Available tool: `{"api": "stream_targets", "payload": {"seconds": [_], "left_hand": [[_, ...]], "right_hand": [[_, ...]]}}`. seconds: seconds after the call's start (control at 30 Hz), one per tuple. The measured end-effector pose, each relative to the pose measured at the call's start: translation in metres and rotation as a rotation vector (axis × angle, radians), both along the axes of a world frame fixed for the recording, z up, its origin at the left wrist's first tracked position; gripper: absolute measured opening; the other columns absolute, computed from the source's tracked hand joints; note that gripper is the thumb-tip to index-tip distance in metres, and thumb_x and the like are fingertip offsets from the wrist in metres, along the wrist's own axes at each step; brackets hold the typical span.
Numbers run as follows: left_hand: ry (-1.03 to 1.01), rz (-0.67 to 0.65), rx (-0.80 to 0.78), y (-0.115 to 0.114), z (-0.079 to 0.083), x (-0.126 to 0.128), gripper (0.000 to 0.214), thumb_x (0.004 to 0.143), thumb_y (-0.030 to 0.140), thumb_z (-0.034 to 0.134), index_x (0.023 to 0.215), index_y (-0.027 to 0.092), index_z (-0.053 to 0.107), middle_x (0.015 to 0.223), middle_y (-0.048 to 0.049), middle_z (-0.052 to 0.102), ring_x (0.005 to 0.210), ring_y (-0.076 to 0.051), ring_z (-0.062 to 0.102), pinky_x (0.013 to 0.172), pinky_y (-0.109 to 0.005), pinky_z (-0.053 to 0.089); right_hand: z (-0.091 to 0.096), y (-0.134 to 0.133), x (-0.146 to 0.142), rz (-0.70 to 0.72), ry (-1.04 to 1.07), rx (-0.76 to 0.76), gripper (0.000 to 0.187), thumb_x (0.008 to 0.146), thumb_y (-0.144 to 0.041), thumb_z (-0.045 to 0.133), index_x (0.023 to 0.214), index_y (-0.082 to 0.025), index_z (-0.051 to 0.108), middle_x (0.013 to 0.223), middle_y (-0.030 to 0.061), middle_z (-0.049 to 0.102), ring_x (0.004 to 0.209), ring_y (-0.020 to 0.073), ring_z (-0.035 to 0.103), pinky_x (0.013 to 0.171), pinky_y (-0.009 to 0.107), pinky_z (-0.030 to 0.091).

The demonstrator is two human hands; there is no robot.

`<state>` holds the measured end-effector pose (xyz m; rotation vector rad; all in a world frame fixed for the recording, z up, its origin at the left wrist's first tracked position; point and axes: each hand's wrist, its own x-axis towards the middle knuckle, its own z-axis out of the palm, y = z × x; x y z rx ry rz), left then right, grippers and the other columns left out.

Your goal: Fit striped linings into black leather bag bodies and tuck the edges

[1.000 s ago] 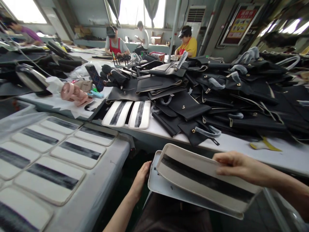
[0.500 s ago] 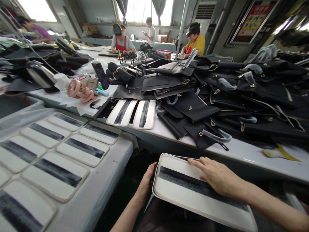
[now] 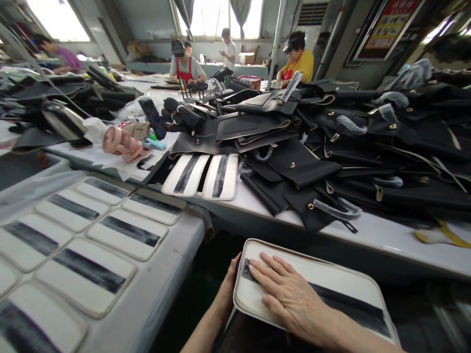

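A white rounded panel with a dark stripe along its middle lies tilted across my lap. My left hand grips its left end, with the fingertips partly hidden behind the edge. My right hand rests palm down on the panel's left half, fingers spread over the white surface and the stripe. Dark material shows under the panel, too shaded to make out.
On the left table lie several similar striped panels. Two more panels sit on the far table. Black leather bag pieces are heaped there, beside a pink fan and a metal kettle. Several people work behind.
My right hand has slid left and down along the panel and now lies flat near its left end. My left hand keeps its hold on the edge.
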<state>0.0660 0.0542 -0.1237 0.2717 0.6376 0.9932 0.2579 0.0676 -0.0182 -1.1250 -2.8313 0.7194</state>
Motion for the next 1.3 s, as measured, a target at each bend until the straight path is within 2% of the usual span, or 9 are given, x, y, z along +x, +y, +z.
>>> {"api": "stream_targets", "payload": {"seconds": [0.1, 0.17, 0.27, 0.33, 0.47, 0.57, 0.7, 1.03, 1.3], "left_hand": [[0.243, -0.017, 0.116, 0.005, 0.009, -0.013, 0.063, 0.093, 0.058, 0.046, 0.142, 0.019, 0.044, 0.139, -0.0142, 0.055, 0.125, -0.031, 0.052, 0.107, -0.045, 0.037], [0.567, -0.079, 0.239, 0.012, 0.024, -0.026, 0.059, 0.090, 0.058, 0.052, 0.133, 0.018, 0.053, 0.130, -0.0136, 0.060, 0.115, -0.029, 0.058, 0.099, -0.041, 0.044], [1.011, -0.154, 0.414, 0.029, 0.054, -0.038, 0.047, 0.081, 0.055, 0.066, 0.109, 0.018, 0.064, 0.101, -0.0074, 0.067, 0.089, -0.022, 0.061, 0.078, -0.030, 0.048], [1.155, -0.218, 0.486, 0.040, 0.070, -0.041, 0.040, 0.077, 0.054, 0.070, 0.093, 0.017, 0.064, 0.081, -0.0021, 0.064, 0.073, -0.017, 0.057, 0.066, -0.026, 0.043], [1.158, -0.333, 0.511, 0.051, 0.083, -0.041, 0.038, 0.081, 0.054, 0.065, 0.077, 0.018, 0.055, 0.067, 0.0026, 0.056, 0.060, -0.013, 0.053, 0.055, -0.023, 0.039], [1.166, -0.319, 0.532, 0.050, 0.083, -0.041, 0.037, 0.086, 0.051, 0.059, 0.072, 0.019, 0.048, 0.059, 0.0049, 0.050, 0.054, -0.012, 0.049, 0.051, -0.023, 0.036], [1.274, -0.268, 0.603, 0.046, 0.085, -0.037, 0.035, 0.089, 0.045, 0.055, 0.067, 0.019, 0.046, 0.057, 0.0060, 0.043, 0.054, -0.010, 0.039, 0.052, -0.023, 0.030], [1.461, -0.211, 0.696, 0.037, 0.091, -0.029, 0.033, 0.094, 0.042, 0.050, 0.070, 0.020, 0.048, 0.061, 0.0043, 0.050, 0.056, -0.011, 0.045, 0.056, -0.024, 0.033], [1.562, -0.161, 0.707, 0.032, 0.090, -0.026, 0.031, 0.095, 0.042, 0.048, 0.073, 0.021, 0.049, 0.064, 0.0028, 0.054, 0.059, -0.014, 0.053, 0.060, -0.025, 0.037]], "right_hand": [[-0.003, -0.004, -0.006, -0.085, -0.006, 0.030, 0.060, 0.103, -0.044, 0.031, 0.155, -0.032, 0.004, 0.160, -0.0055, 0.011, 0.148, 0.0214, 0.015, 0.120, 0.046, 0.019], [-0.005, -0.008, -0.008, -0.094, -0.001, 0.057, 0.062, 0.102, -0.044, 0.034, 0.155, -0.033, 0.004, 0.160, -0.0067, 0.009, 0.148, 0.0215, 0.014, 0.120, 0.046, 0.017], [-0.008, -0.011, -0.009, -0.102, 0.016, 0.084, 0.063, 0.101, -0.044, 0.035, 0.155, -0.032, 0.005, 0.160, -0.0077, 0.009, 0.148, 0.0205, 0.013, 0.120, 0.044, 0.015], [-0.009, -0.011, -0.009, -0.109, 0.027, 0.093, 0.063, 0.101, -0.045, 0.035, 0.155, -0.030, 0.006, 0.160, -0.0071, 0.010, 0.148, 0.0197, 0.013, 0.120, 0.042, 0.013], [-0.007, -0.013, -0.007, -0.121, 0.039, 0.083, 0.064, 0.101, -0.045, 0.036, 0.156, -0.030, 0.007, 0.161, -0.0075, 0.011, 0.148, 0.0188, 0.014, 0.120, 0.041, 0.011], [-0.006, -0.015, -0.007, -0.131, 0.055, 0.081, 0.063, 0.100, -0.042, 0.037, 0.155, -0.031, 0.008, 0.161, -0.0081, 0.010, 0.148, 0.0198, 0.015, 0.120, 0.041, 0.011], [-0.006, -0.017, -0.007, -0.139, 0.077, 0.081, 0.064, 0.100, -0.041, 0.039, 0.156, -0.030, 0.009, 0.161, -0.0070, 0.010, 0.148, 0.0212, 0.016, 0.120, 0.042, 0.012], [-0.007, -0.017, -0.004, -0.139, 0.106, 0.066, 0.065, 0.099, -0.042, 0.041, 0.156, -0.027, 0.013, 0.161, -0.0044, 0.013, 0.148, 0.0225, 0.016, 0.120, 0.043, 0.013], [-0.009, -0.016, -0.006, -0.163, 0.171, 0.082, 0.064, 0.096, -0.040, 0.048, 0.154, -0.026, 0.023, 0.159, -0.0012, 0.024, 0.145, 0.0234, 0.023, 0.119, 0.042, 0.015]]}}
